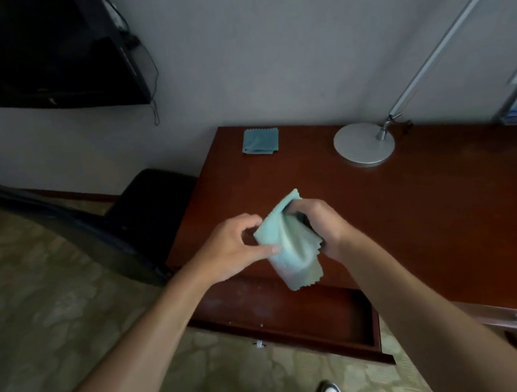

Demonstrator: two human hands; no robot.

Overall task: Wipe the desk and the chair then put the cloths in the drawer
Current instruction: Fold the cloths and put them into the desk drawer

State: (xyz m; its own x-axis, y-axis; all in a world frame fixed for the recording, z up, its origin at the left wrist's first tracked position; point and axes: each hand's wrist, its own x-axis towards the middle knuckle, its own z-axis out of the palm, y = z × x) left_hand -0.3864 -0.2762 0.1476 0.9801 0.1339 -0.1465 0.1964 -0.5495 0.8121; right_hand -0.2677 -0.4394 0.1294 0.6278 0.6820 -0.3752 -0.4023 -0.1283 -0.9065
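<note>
The chair (141, 217) stands at the left end of the table (416, 208), partly tucked beside it. The left hand (234, 248) pinches the left edge of a light green cloth (286, 241) between thumb and curled fingers; the right hand (320, 224) grips its upper right portion, fingers closed around the fabric. The cloth hangs above the front table edge, directly over the open drawer (299, 318). A second, folded blue cloth (260, 141) lies near the rear left corner. Risk: releasing one pinch early could let the cloth drop outside the drawer onto the floor. Risk: closing the drawer now would leave the blue cloth behind. The lamp base (364, 145) stands well right of it.
</note>
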